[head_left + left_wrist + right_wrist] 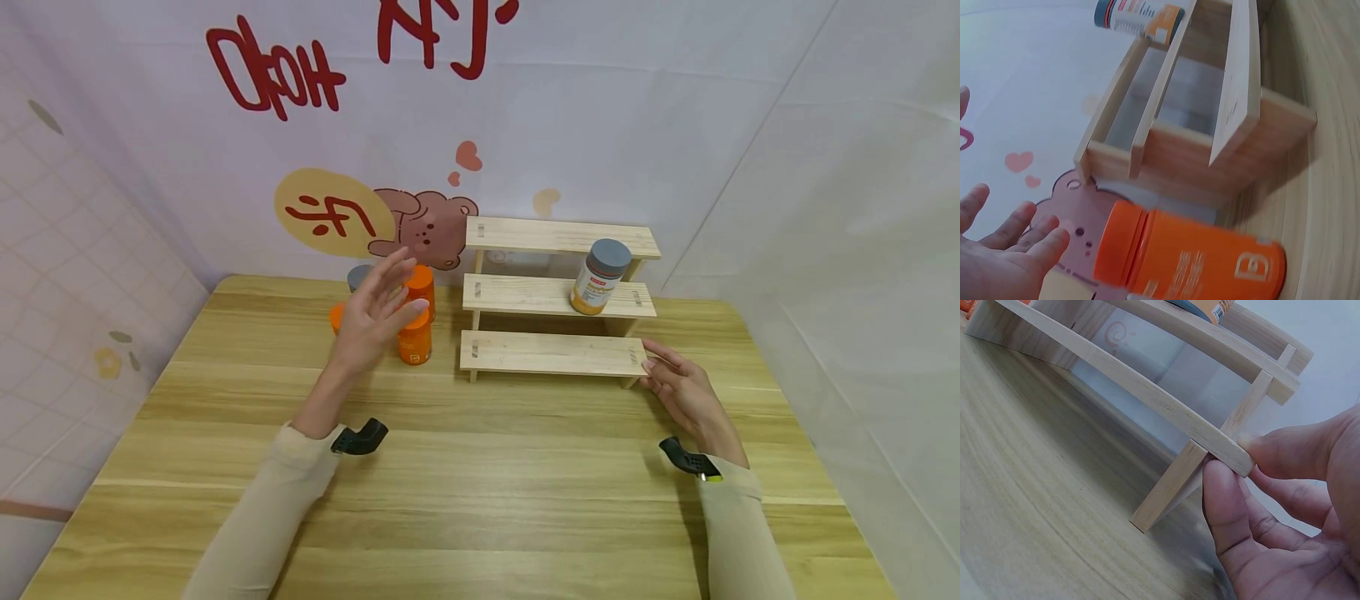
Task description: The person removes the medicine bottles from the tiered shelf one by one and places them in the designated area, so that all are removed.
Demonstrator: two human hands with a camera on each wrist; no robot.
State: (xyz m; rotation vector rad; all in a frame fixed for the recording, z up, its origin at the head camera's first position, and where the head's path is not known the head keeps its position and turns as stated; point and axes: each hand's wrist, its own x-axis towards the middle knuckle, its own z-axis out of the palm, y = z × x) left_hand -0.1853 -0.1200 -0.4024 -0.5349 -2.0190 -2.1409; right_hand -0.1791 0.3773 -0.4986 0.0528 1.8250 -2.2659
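A three-tier wooden shelf [551,352] stands near the back of the table. My right hand [686,396] holds the right end of its lowest board; in the right wrist view the thumb [1297,450] and fingers pinch the board's corner [1232,453]. On the middle board sits a white-and-orange bottle [597,283] with a grey lid. Left of the shelf, my left hand [367,325] is raised with its fingers spread, holding nothing. Beside and behind it are orange bottles [415,346], partly hidden. One orange bottle [1210,256] shows close up in the left wrist view.
A grey lid [358,275] shows behind the left hand among the orange bottles. The wooden table [510,492] meets a printed cloth backdrop [600,108] at the back. White cloth [870,275] hangs on the right side, and a patterned cloth [67,250] on the left.
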